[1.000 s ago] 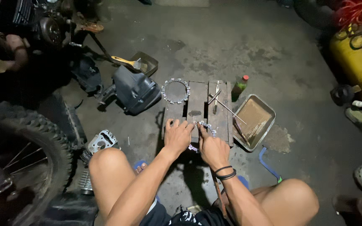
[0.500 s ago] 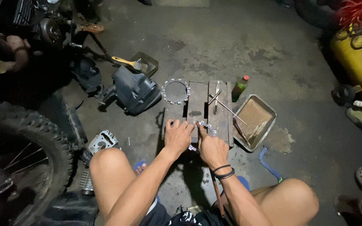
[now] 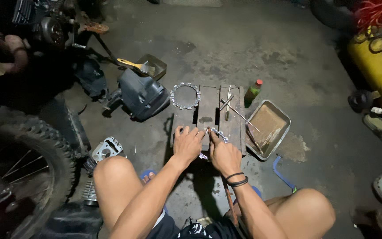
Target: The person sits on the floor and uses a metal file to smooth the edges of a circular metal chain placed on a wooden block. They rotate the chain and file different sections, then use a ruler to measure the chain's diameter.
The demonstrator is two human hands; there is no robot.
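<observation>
Toothed ring (image 3: 219, 134) pinched by right hand (image 3: 223, 155) on wooden board (image 3: 208, 108); left hand (image 3: 188, 142) flat, fingers spread, steadying it.

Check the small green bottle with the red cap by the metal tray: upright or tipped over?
Upright. The green bottle stands on the floor beside the wooden board, its red cap uppermost, just above the metal tray.
</observation>
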